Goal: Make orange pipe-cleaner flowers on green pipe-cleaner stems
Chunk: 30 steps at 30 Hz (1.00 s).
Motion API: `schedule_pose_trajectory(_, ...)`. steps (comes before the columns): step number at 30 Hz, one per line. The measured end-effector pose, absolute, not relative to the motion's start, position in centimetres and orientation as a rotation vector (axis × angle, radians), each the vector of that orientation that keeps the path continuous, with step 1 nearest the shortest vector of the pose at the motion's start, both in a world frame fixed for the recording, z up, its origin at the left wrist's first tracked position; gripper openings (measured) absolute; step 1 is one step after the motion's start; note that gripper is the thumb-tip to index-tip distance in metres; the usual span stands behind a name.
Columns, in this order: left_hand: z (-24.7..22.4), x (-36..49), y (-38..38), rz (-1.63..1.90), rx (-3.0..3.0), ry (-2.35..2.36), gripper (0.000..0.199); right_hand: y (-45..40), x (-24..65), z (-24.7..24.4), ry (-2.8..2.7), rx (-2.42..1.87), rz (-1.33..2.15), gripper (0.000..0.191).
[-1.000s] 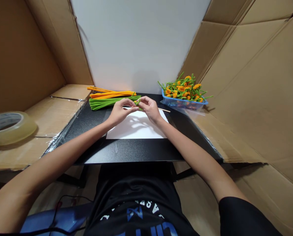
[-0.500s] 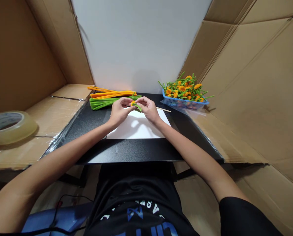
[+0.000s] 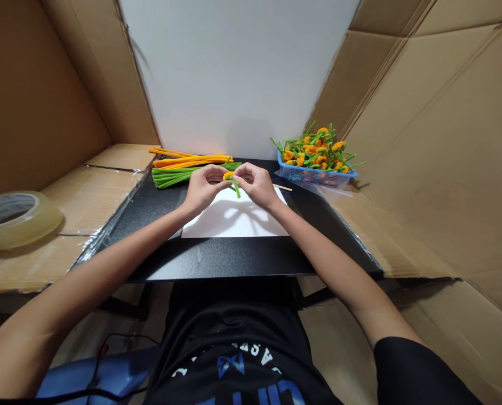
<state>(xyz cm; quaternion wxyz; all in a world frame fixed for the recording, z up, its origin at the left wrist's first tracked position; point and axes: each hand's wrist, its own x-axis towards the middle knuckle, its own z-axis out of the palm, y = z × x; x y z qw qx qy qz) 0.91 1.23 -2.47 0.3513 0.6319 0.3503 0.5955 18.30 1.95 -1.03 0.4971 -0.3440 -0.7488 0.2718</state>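
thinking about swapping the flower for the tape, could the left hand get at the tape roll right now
Probably yes: the left hand is pinching the orange-and-green flower, but nothing visible covers the tape roll.

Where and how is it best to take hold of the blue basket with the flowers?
Probably by the near rim of the blue basket, coming from the person's side: this long wall faces the person, while green stems stick out past both ends and could catch.
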Motion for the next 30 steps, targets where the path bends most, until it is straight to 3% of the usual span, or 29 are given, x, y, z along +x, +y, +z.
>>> schedule_pose_trajectory(7,-2.3,0.8,1.1,1.51,1.671,0.946,0.035,2.1,19.0,-0.4,-1.9,-0.83,0.476,0.018)
schedule_pose_trajectory(25,-2.1,0.5,1.3,1.404,1.595,0.867,0.042,2.9,19.1,-0.2,-1.797,-0.86,0.743,0.024)
schedule_pose_trajectory(30,-2.1,0.4,1.3,1.346,1.563,0.784,0.045,2.6,19.1,0.3,-1.835,-0.784,0.768,0.017)
